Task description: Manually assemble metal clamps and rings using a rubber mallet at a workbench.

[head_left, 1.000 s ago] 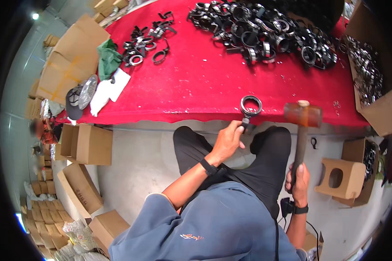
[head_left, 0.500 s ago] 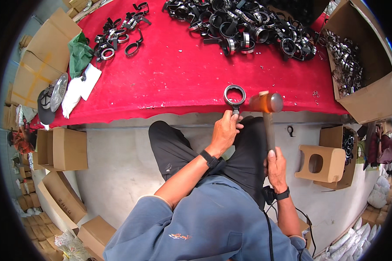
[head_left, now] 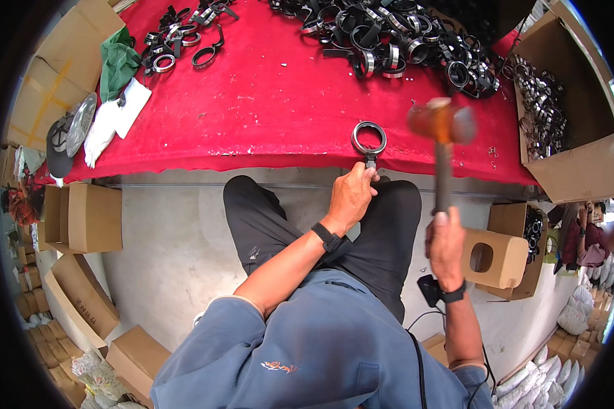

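A black ring with a silver inner band and a short stem [head_left: 369, 138] lies at the near edge of the red-covered table. My left hand [head_left: 351, 196] is closed on the stem, with the ring pointing away from me. My right hand [head_left: 447, 247] grips the dark handle of a mallet [head_left: 443, 123], whose amber and grey head is blurred and raised to the right of the ring, apart from it. Farther back, a big heap of similar black and silver rings [head_left: 389, 41] covers the table, and a smaller group [head_left: 177, 41] lies at the far left.
On the right stands an open cardboard box [head_left: 573, 170] with many silver rings inside. A brown stool [head_left: 496, 259] is beside my right forearm. White cloth [head_left: 102, 133], green cloth [head_left: 119, 65] and a dark cap [head_left: 59, 146] lie at left. Cardboard boxes [head_left: 95, 221] stand on the floor.
The mallet has moved up and to the right, away from the ring, with my right hand. My left hand still holds the ring's stem near the same spot. The view has shifted slightly.
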Available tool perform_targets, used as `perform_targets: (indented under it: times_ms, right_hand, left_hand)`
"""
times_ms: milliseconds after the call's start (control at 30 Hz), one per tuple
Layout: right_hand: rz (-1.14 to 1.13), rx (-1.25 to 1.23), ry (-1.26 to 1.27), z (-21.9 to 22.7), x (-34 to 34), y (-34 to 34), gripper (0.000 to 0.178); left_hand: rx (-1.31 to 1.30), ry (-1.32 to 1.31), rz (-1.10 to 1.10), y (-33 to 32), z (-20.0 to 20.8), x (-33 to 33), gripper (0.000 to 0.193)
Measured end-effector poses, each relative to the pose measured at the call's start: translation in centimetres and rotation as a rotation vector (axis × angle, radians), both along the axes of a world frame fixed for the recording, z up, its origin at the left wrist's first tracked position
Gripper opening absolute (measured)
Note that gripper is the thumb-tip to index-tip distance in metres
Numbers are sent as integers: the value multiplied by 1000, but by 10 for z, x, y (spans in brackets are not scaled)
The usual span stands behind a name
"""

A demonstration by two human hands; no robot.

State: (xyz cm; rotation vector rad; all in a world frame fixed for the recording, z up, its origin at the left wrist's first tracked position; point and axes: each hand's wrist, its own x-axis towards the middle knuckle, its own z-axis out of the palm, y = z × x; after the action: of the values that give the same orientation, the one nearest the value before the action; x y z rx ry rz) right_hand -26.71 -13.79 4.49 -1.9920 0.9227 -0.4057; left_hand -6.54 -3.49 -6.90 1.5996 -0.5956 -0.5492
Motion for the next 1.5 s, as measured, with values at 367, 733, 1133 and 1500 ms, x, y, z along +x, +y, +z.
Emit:
perform_targets:
  times_ms: [367, 733, 1133, 1500]
  right_hand:
    - [504, -388, 395, 116, 92, -5, 34]
    - [72, 337, 461, 75, 82, -52, 51]
    - [-59, 602, -148, -2, -4, -6, 58]
    - [-125, 656, -204, -16, -48, 4, 57]
  left_hand:
    - [-12, -101, 41, 5, -7, -3, 28]
    - [-14, -15, 14, 11, -9, 2, 28]
    - [-175, 157, -121, 46, 12, 13, 30]
    - [-28, -342, 459, 135, 117, 355, 54]
